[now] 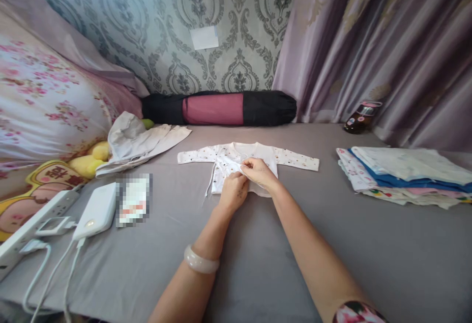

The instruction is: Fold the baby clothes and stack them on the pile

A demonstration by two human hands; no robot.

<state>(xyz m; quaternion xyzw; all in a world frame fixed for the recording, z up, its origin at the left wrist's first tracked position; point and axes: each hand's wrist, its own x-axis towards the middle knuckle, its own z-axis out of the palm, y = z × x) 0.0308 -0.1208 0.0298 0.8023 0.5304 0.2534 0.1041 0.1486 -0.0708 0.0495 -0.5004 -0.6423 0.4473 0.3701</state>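
Note:
A small white baby shirt with a scattered print lies flat on the grey sheet, its sleeves spread to both sides. My left hand is closed on the lower front of the shirt, fingers curled under and partly hidden. Just above and to the right, my right hand pinches the edge of the front flap between thumb and fingers. The right half of the shirt looks plain white inside. A thin white tie hangs loose along the shirt's left side.
Folded clothes are stacked at the right, with a dark bottle behind. On the left are a power bank, a power strip, cables, a crumpled pale cloth and plush toys. A long black-and-red bag lies along the wall.

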